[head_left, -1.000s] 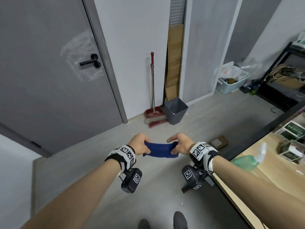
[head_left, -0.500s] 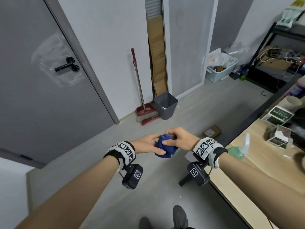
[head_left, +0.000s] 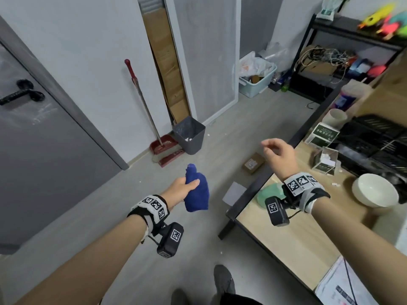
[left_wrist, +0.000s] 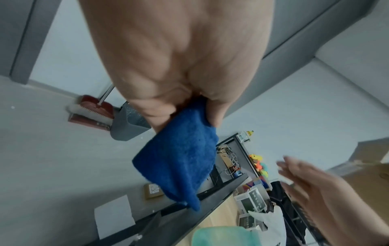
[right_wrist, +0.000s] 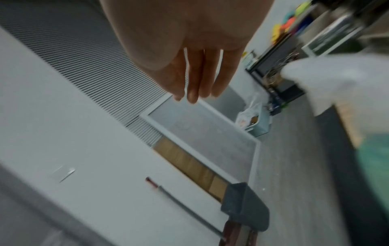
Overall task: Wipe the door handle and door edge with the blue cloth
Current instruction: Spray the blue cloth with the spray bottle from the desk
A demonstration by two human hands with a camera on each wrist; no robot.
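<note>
The left hand [head_left: 184, 187] grips the blue cloth [head_left: 196, 190], bunched, with most of it hanging below the fist over the floor. The right hand [head_left: 278, 155] is free, fingers loosely spread, above the desk [head_left: 293, 238] edge and holding nothing. The door handle [head_left: 21, 92], black, sits far to the left on the grey door [head_left: 44, 155], well apart from the cloth; the door looks closed, its edge meeting the frame [head_left: 72, 106].

The step in hand seems to be carrying the cloth to the door. To do it well, I would refold the cloth into a flat pad in the palm, so a broad face meets the handle rather than a dangling tail, then wrap it round the lever and draw along it. The edge likely needs the door opened first; the free right hand could do that.

A broom [head_left: 143, 102] and grey bin [head_left: 190, 135] stand against the wall right of the door, near the path but not in it. A green bottle [head_left: 269, 193] and white bowl [head_left: 374, 190] sit on the desk.
</note>
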